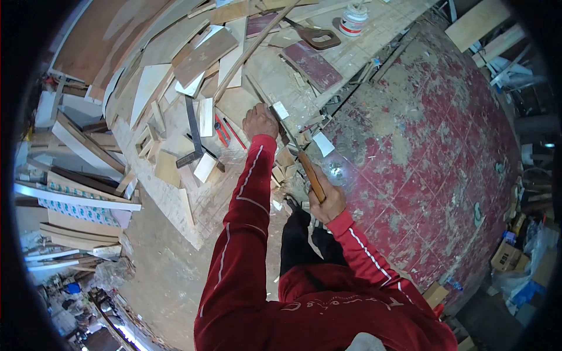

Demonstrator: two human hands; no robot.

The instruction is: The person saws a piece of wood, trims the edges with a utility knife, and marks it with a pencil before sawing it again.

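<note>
My right hand (329, 196) is wrapped round the wooden handle (311, 176) of a long, narrow saw-like tool. Its thin blade (284, 133) runs up and left, past the table's edge, beside my left hand. Fingers bent, my left hand (260, 121) presses on a wooden piece on the worktable; what lies under the fingers is hidden. Close to the left hand are a small white block (280, 110), a red pencil (235, 133) and a red-and-black cutter (222, 131). A dark try square (194, 128) lies further left.
Wood offcuts (206, 57) cover much of the worktable (225, 167). A handsaw (319, 37), a maroon board (311, 65) and a white jar (353, 20) sit at the far side. Stacked timber (88, 146) stands left; red, dusty floor (410, 175) lies right.
</note>
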